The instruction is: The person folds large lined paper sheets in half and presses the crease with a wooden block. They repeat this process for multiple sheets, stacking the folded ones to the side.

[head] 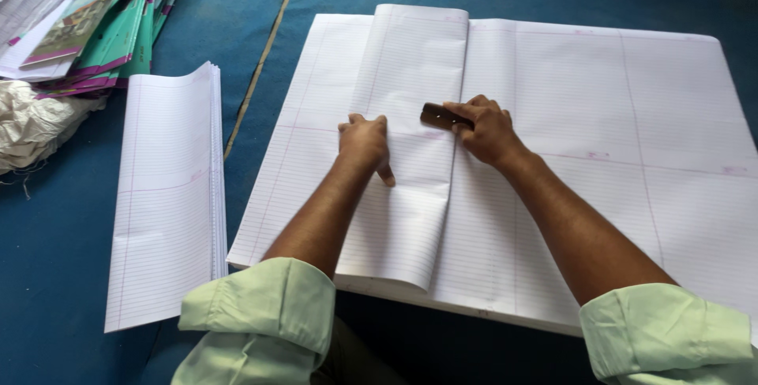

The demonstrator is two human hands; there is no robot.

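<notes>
My right hand (488,131) is closed around a small brown block (444,116), fingers curled over its top, and the block presses on the crease of the folded sheet (410,148) where that sheet's right edge runs up the middle of the big ruled stack (600,156). My left hand (365,142) lies flat, palm down and gripping nothing, on the folded sheet just beside the block, fingers spread toward the far edge and one finger trailing back toward me. The folded sheet sits on the left half of the stack, reaching from the stack's far edge almost to its near edge. The stack lies on a blue mat (237,22) that covers the floor. Off the stack's left edge, apart from it, a narrow pile of folded ruled sheets (166,195) rests on the mat. At the mat's far left corner are teal printed covers (110,30), fanned out, and a crumpled white sack (35,124) beside them. My pale green sleeves (260,314) are rolled up.
</notes>
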